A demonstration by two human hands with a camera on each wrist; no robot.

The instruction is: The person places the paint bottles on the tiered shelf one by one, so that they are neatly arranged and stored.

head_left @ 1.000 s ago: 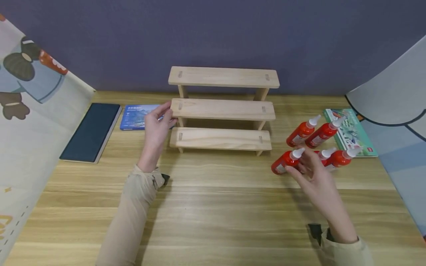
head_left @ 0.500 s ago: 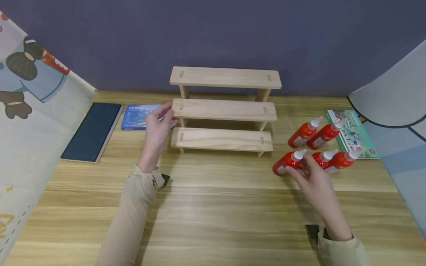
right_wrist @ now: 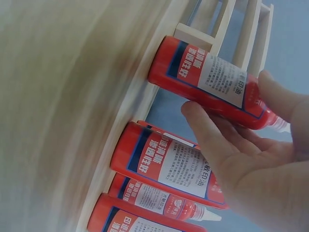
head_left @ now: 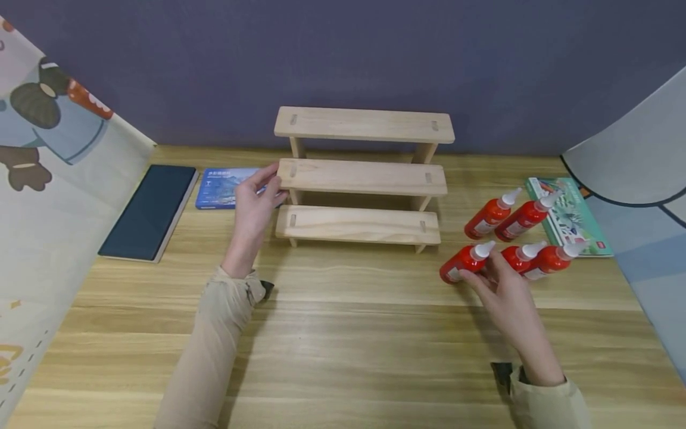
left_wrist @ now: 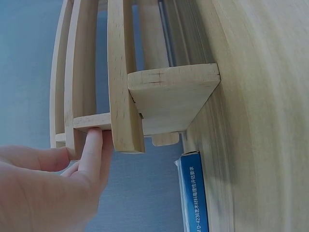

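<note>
A three-tier wooden step shelf (head_left: 361, 177) stands against the back wall. At its left end my left hand (head_left: 254, 208) grips the middle board; the left wrist view shows the thumb on one side of the board end (left_wrist: 75, 140) and fingers on the other. My right hand (head_left: 511, 298) holds a red bottle (head_left: 461, 264) with a white nozzle between thumb and fingers, right of the shelf. The bottle is upright; whether its base touches the table is unclear. Its printed label (right_wrist: 222, 79) shows in the right wrist view. The right fingers partly cover a neighbouring red bottle (head_left: 518, 257).
Other red bottles stand close by: two behind (head_left: 486, 218) and another at the far right (head_left: 548, 260). A green book (head_left: 576, 217) lies beyond them. Left of the shelf are a blue box (head_left: 220, 189) and a dark notebook (head_left: 147, 214). Walls border the table.
The view has shifted very slightly. My right wrist has moved a little to the left while the fingers stay on the red bottle. The left hand keeps its place on the shelf.
</note>
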